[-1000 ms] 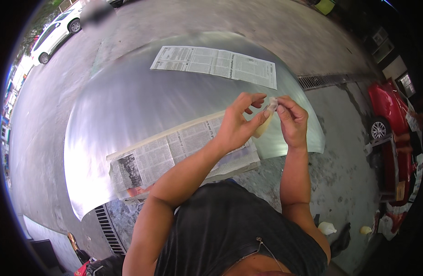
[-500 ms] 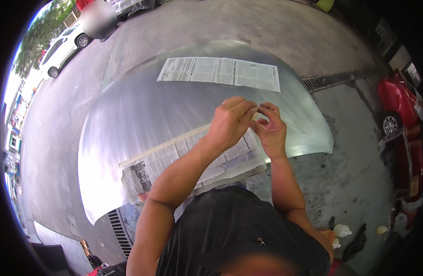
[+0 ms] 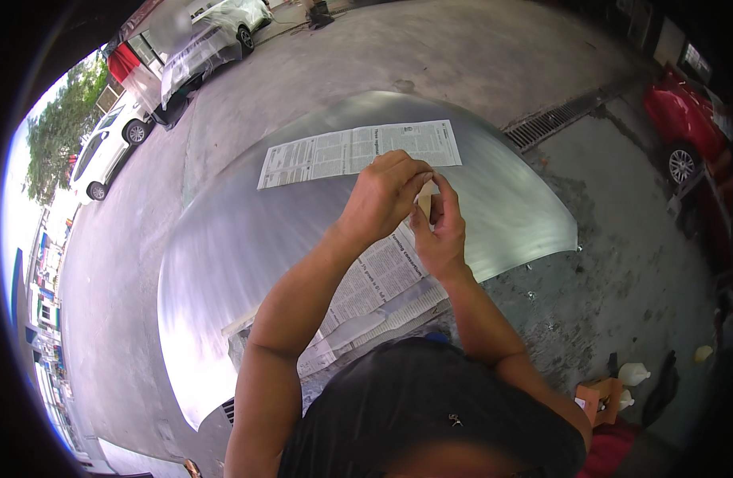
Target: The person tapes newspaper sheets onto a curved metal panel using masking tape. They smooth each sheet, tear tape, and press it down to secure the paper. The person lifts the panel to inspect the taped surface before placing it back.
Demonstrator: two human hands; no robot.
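Observation:
My left hand (image 3: 386, 191) and my right hand (image 3: 442, 231) meet above a silver-grey car hood (image 3: 247, 219), fingertips pinched together. Between them is a small tan strip (image 3: 424, 199) that looks like masking tape, mostly hidden by the fingers. Below the hands, overlapping newspaper sheets (image 3: 378, 275) cover the hood's near edge, partly behind my left forearm. Another newspaper sheet (image 3: 318, 155) lies flat across the far part of the hood.
A floor drain grate (image 3: 554, 119) runs past the hood's far right. A red car part (image 3: 685, 119) and a wheel (image 3: 682, 162) stand at the right. Behind me on the right are a cardboard box (image 3: 597, 398) and white bottles (image 3: 633, 374). Cars (image 3: 115, 143) are parked far left.
The view has turned, so the hood and its newspaper sit differently in the picture. My hands stay together, and more of the tan strip shows between them.

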